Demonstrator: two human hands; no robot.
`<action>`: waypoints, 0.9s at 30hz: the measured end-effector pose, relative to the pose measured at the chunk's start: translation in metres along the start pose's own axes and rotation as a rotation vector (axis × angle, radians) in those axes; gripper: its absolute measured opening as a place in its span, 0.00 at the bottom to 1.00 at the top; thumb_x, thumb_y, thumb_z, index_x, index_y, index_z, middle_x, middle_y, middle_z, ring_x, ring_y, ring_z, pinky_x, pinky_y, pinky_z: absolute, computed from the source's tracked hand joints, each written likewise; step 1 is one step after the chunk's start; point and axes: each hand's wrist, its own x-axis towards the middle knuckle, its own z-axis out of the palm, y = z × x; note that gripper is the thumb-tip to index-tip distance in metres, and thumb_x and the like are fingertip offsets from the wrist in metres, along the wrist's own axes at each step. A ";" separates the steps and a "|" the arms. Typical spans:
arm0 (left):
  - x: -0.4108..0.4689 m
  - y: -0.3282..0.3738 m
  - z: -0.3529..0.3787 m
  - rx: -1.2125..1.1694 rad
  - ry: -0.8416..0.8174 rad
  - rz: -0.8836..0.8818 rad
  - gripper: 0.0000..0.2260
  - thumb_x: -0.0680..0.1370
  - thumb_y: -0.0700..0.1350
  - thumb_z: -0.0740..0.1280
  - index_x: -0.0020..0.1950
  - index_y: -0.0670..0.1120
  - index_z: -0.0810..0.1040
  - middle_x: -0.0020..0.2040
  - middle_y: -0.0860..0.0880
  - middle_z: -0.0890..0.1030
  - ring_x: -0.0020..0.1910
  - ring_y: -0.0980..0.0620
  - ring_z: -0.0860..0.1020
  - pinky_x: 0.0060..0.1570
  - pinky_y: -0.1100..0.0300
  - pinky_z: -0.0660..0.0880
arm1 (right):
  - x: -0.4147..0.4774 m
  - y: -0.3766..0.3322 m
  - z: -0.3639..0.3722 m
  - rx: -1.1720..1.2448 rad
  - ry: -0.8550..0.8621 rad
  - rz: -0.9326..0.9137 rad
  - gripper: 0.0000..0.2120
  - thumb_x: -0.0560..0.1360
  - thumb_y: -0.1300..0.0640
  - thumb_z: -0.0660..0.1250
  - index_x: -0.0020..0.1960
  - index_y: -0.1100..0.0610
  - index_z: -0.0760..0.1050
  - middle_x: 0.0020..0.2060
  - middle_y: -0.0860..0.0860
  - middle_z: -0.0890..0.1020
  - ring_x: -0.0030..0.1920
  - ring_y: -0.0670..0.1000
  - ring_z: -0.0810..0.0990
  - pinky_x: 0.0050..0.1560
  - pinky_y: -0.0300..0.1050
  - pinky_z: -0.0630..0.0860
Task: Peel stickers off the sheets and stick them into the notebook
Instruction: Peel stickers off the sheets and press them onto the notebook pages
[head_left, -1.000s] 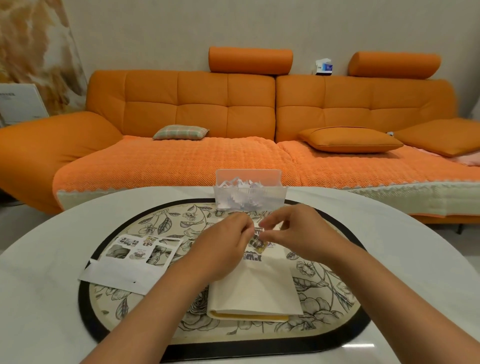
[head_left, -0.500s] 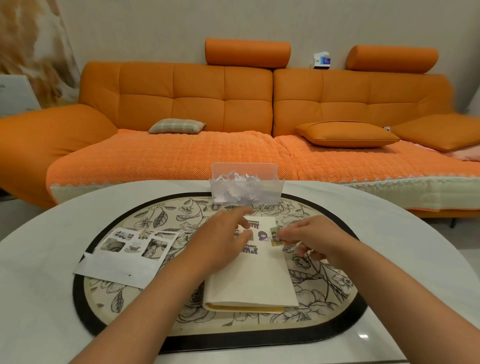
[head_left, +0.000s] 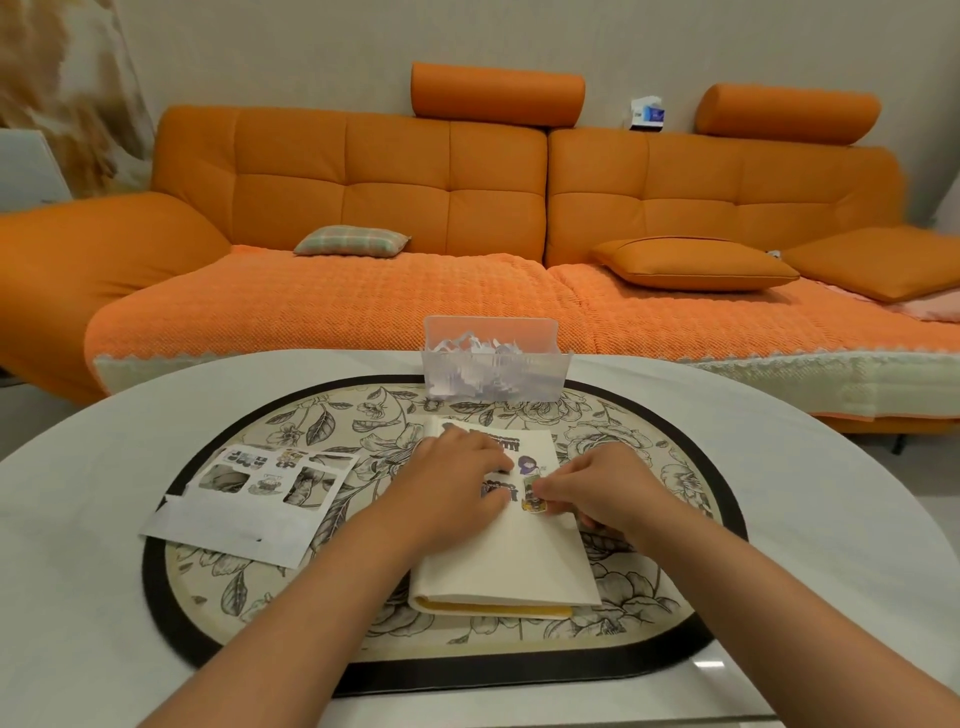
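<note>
Behind the round white table (head_left: 78, 571) stretches a long orange upholstered sofa (head_left: 395, 187). The table carries an oval floral placemat with a black border (head_left: 249, 587), and on it lies the open cream-paged notebook (head_left: 514, 566). Left of it sits a white printed sticker sheet (head_left: 249, 499); beyond it, a clear plastic box of paper scraps (head_left: 493, 364). The left hand (head_left: 452, 483) presses the page with relaxed fingers. The right hand (head_left: 597, 491) pinches a small colourful sticker (head_left: 532, 498) against the page.
</note>
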 end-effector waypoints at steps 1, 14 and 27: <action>0.000 0.000 0.000 -0.004 0.002 0.000 0.17 0.82 0.55 0.60 0.70 0.56 0.73 0.71 0.59 0.70 0.71 0.55 0.62 0.72 0.53 0.56 | 0.001 -0.001 0.001 -0.018 0.015 0.002 0.07 0.72 0.55 0.77 0.39 0.57 0.84 0.32 0.50 0.86 0.26 0.46 0.73 0.33 0.40 0.73; -0.006 0.005 0.002 -0.017 0.113 0.078 0.15 0.81 0.51 0.63 0.67 0.56 0.74 0.66 0.59 0.73 0.68 0.56 0.64 0.68 0.57 0.60 | -0.003 0.004 0.007 -0.638 0.310 -0.162 0.19 0.67 0.34 0.74 0.51 0.45 0.79 0.43 0.40 0.82 0.47 0.45 0.81 0.40 0.42 0.72; -0.027 0.021 -0.004 0.178 -0.077 0.165 0.20 0.84 0.60 0.54 0.73 0.59 0.73 0.71 0.57 0.68 0.69 0.55 0.62 0.65 0.56 0.63 | -0.019 0.038 0.006 -1.010 0.203 -0.697 0.18 0.83 0.45 0.50 0.66 0.44 0.74 0.61 0.45 0.74 0.56 0.50 0.74 0.38 0.43 0.70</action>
